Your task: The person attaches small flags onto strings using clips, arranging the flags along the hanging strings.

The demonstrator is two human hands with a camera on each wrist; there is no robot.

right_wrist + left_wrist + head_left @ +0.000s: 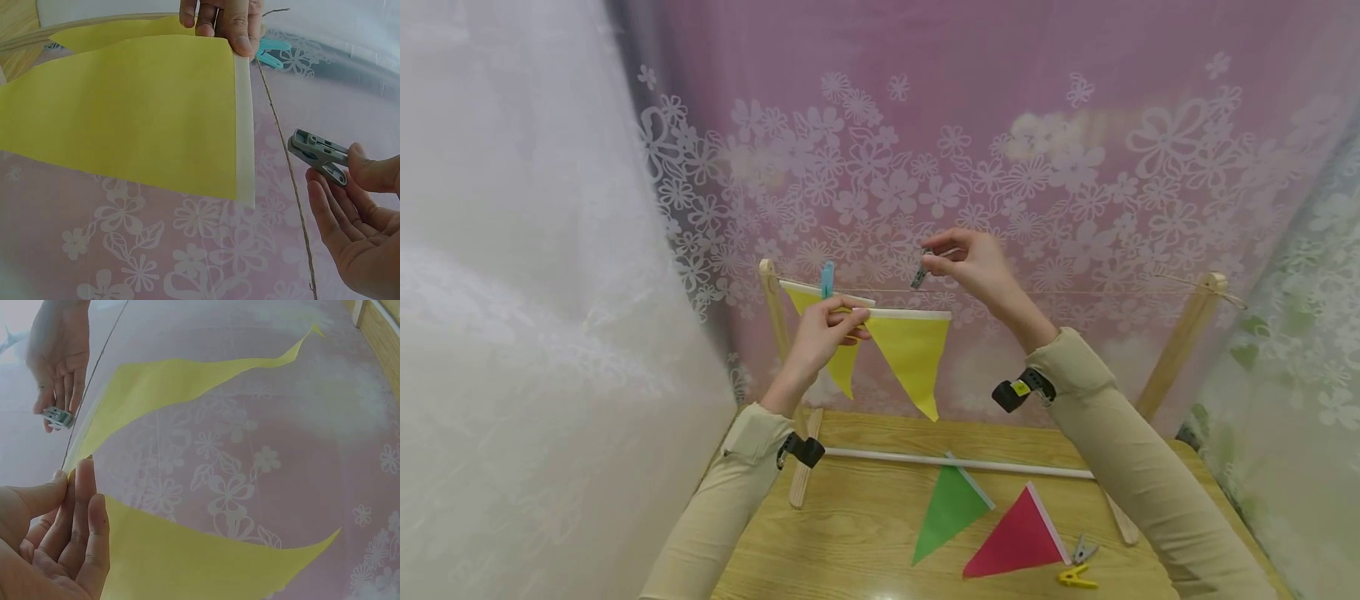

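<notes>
Your left hand (823, 329) pinches the top corner of a yellow flag (912, 354) between thumb and fingertips, holding its white-taped upper edge up near the string (1075, 292) that runs between the two wooden posts of the rack at the table's far edge. The left wrist view shows the thumb pressed against the straight forefinger with the flag's corner caught between them, the other fingers (94, 531) lying close alongside. A second yellow flag (842, 362) hangs just behind that hand, fastened to the string by a blue peg (827, 279) near the left post (772, 304). Your right hand (973, 262) holds a grey peg (919, 273) by its handle end between thumb and fingers, close to the string and just right of the held flag's top edge; in the right wrist view the peg's tip looks closed and is not touching the string. On the table (865, 533), near its front right corner, lie a green flag (950, 508) and a red flag (1018, 537) side by side, with a grey peg and a yellow peg (1077, 577) just right of the red one.
</notes>
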